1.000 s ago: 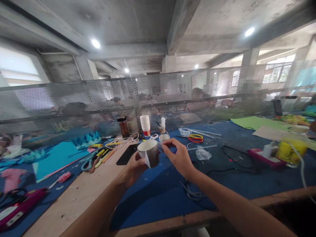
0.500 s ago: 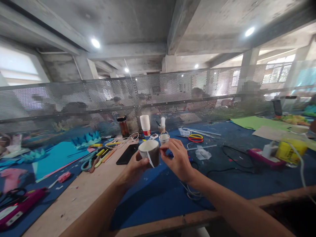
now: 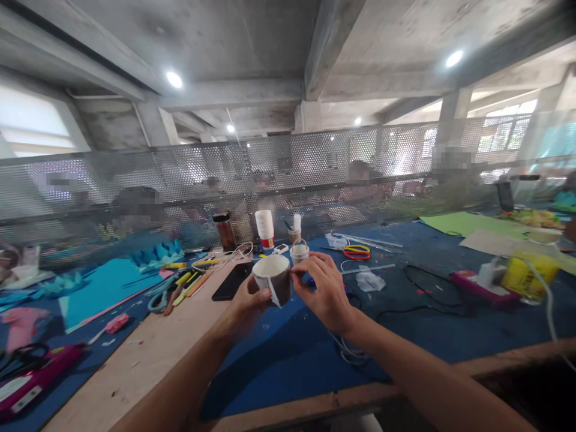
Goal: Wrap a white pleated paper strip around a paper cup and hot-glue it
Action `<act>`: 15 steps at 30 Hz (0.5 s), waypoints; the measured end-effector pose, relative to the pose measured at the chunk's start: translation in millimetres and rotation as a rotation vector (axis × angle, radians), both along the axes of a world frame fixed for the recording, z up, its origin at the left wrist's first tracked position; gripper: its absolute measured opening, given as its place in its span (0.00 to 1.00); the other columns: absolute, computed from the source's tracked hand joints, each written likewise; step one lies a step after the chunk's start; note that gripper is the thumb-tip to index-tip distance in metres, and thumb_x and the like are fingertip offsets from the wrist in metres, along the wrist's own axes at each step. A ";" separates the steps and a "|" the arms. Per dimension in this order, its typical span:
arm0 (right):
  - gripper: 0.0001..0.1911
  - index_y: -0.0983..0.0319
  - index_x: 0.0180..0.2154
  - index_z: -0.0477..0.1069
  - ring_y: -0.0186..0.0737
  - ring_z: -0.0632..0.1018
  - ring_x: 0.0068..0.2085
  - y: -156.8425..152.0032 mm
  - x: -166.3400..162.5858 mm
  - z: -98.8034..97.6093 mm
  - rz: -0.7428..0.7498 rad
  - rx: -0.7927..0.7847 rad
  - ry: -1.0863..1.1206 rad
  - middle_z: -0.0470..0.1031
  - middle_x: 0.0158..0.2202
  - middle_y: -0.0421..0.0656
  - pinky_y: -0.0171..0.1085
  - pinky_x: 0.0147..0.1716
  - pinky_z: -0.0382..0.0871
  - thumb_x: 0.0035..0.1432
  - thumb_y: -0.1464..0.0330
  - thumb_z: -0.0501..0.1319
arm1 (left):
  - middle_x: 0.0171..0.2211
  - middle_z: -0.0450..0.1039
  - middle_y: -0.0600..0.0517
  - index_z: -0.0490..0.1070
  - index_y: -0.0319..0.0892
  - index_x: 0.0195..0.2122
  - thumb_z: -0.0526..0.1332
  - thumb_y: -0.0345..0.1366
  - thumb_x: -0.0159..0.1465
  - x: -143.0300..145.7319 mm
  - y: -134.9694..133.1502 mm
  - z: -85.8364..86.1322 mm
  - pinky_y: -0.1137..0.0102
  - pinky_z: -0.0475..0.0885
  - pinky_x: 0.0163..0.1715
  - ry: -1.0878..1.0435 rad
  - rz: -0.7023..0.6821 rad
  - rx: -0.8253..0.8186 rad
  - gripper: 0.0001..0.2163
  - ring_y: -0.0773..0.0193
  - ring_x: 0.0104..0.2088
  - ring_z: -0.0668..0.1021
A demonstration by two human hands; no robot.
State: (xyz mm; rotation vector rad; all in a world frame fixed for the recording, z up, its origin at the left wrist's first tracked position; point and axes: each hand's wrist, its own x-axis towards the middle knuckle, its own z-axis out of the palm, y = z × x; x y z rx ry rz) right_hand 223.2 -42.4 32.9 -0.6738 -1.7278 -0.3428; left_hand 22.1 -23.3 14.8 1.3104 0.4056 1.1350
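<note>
My left hand (image 3: 243,303) grips a paper cup (image 3: 273,278) wrapped in dark paper, held above the blue table (image 3: 288,348), its white rim tilted toward me. A white strip hangs down the cup's front. My right hand (image 3: 324,290) is at the cup's right side, thumb and forefinger pinched at the rim edge. Whether those fingers hold anything small I cannot make out.
A black phone (image 3: 231,280) lies on a pale board (image 3: 148,354) to the left. Scissors and cutters (image 3: 180,285), cyan paper (image 3: 105,285), a stack of cups (image 3: 265,228), a jar (image 3: 224,230), cables (image 3: 432,294) and a yellow box (image 3: 528,276) surround me. A mesh screen (image 3: 288,174) stands behind, with people beyond.
My right hand moved left from a little apart to touch the cup's rim edge. The cup tilted slightly in my left hand.
</note>
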 end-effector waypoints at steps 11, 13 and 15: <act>0.05 0.56 0.39 0.71 0.40 0.79 0.36 -1.0 -2.6 -1.7 0.021 -0.037 0.043 0.80 0.33 0.39 0.48 0.55 0.69 0.66 0.73 0.61 | 0.54 0.78 0.39 0.72 0.41 0.58 0.74 0.38 0.56 -1.6 3.9 -6.1 0.55 0.70 0.57 -0.041 0.025 -0.012 0.29 0.43 0.56 0.77; 0.06 0.56 0.39 0.71 0.40 0.79 0.36 -0.6 -3.1 -2.3 0.027 -0.026 0.037 0.80 0.33 0.39 0.48 0.55 0.69 0.66 0.73 0.60 | 0.54 0.78 0.40 0.72 0.41 0.58 0.74 0.37 0.56 -1.7 4.2 -6.9 0.54 0.70 0.58 -0.044 0.025 -0.018 0.28 0.43 0.56 0.77; 0.06 0.55 0.39 0.71 0.40 0.80 0.35 -0.1 -3.7 -3.1 0.029 -0.019 0.044 0.80 0.33 0.39 0.49 0.56 0.69 0.66 0.73 0.60 | 0.55 0.77 0.39 0.72 0.42 0.59 0.74 0.37 0.56 -1.2 3.7 -6.4 0.55 0.70 0.58 -0.043 0.022 -0.019 0.29 0.43 0.56 0.78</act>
